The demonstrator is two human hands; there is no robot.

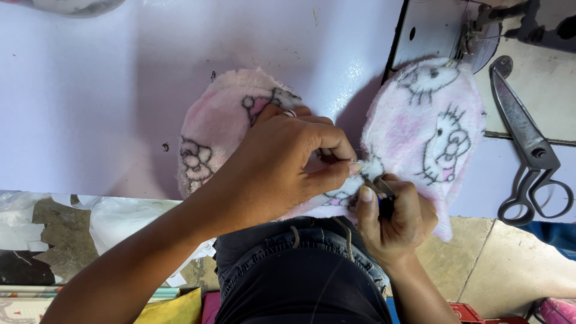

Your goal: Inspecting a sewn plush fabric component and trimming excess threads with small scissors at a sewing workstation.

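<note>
Head view: left hand (282,162) pinches the pink fleece piece (420,129) at its seam, right hand (393,219) grips a small cutter (384,195) there. Trimming looks midway; big scissors (528,141) lie untouched on the table (90,90).

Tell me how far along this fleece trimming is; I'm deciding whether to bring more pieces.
Two pink fleece pieces with cartoon cat print lie joined at a narrow middle, so stitching looks done. In hand: the left hand pinches that join while the right hand works a small dark-handled snipping tool there. How much remains cannot be judged. The large metal scissors lie unused.
</note>
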